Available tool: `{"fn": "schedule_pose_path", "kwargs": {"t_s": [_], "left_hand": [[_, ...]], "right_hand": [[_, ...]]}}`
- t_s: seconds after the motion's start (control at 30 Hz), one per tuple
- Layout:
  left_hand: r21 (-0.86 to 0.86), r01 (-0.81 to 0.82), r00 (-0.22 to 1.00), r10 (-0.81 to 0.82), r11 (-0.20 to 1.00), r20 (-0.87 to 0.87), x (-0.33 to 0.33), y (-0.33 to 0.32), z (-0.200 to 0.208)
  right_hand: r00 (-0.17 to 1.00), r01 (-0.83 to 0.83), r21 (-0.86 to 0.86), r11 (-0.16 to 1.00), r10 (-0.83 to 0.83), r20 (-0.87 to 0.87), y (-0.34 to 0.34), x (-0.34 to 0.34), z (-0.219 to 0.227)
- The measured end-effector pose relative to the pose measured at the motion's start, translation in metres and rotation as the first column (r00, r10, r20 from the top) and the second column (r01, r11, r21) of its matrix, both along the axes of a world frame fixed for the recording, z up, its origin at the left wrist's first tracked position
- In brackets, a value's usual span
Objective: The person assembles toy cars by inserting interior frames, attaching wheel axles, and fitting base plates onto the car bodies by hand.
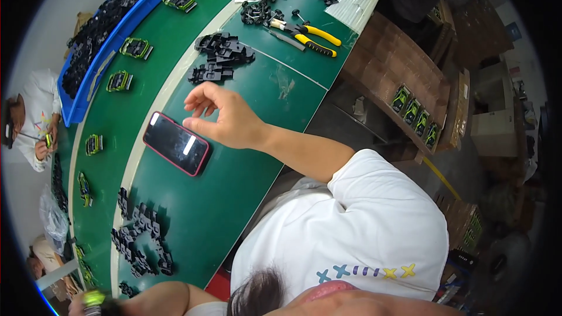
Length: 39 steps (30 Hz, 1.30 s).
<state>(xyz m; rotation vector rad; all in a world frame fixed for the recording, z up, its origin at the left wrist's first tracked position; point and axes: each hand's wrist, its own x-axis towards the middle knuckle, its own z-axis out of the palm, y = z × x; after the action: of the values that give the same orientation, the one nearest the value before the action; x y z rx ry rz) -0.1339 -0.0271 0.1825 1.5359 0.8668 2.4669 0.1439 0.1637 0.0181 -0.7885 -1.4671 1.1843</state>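
My right hand is held over the green table, its thumb and bent fingers apart and nothing visible between them. Just below its thumb lies a smartphone in a red case, its dark screen facing up. At the lower left edge of the view, my left hand is partly cut off. Its fingers are around a bright green toy car, of which only a part shows. Black plastic car chassis parts are piled beyond my right hand. More black chassis parts lie in a loose cluster nearer my left arm.
Yellow-handled pliers lie near black wheel-and-axle parts. Green toy cars stand spaced along a green belt, with a blue bin of black parts beyond. A cardboard box holds several cars. Co-workers sit around.
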Motion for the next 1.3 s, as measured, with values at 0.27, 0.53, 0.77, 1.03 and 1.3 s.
{"fn": "schedule_pose_path", "kwargs": {"t_s": [0.27, 0.53, 0.77, 1.03, 1.3], "left_hand": [[-0.441, 0.549, 0.827, -0.538, 0.71, 0.164, 0.044, 0.042, -0.071], [-0.679, 0.485, 0.874, -0.328, 0.552, 0.358, 0.129, 0.112, -0.125], [-0.627, -0.096, 0.947, -0.123, 0.773, -0.298, 0.13, 0.109, -0.144], [-0.58, -0.195, 0.932, -0.034, 0.791, -0.361, 0.117, 0.109, -0.151], [-0.53, -0.276, 0.887, 0.0, 0.802, -0.461, 0.111, 0.113, -0.149]], "right_hand": [[0.997, -0.06, 0.014, 0.998, 0.06, -0.043, -0.017, -0.006, 0.014], [0.998, 0.017, 0.371, 0.929, -0.036, 0.044, -0.033, 0.006, 0.046], [0.977, 0.1, 0.417, 0.903, -0.169, 0.132, -0.048, -0.028, 0.047], [0.989, -0.03, 0.335, 0.942, -0.021, 0.147, -0.046, -0.031, 0.046], [0.985, -0.025, 0.337, 0.941, -0.034, 0.169, -0.047, -0.032, 0.045]]}}
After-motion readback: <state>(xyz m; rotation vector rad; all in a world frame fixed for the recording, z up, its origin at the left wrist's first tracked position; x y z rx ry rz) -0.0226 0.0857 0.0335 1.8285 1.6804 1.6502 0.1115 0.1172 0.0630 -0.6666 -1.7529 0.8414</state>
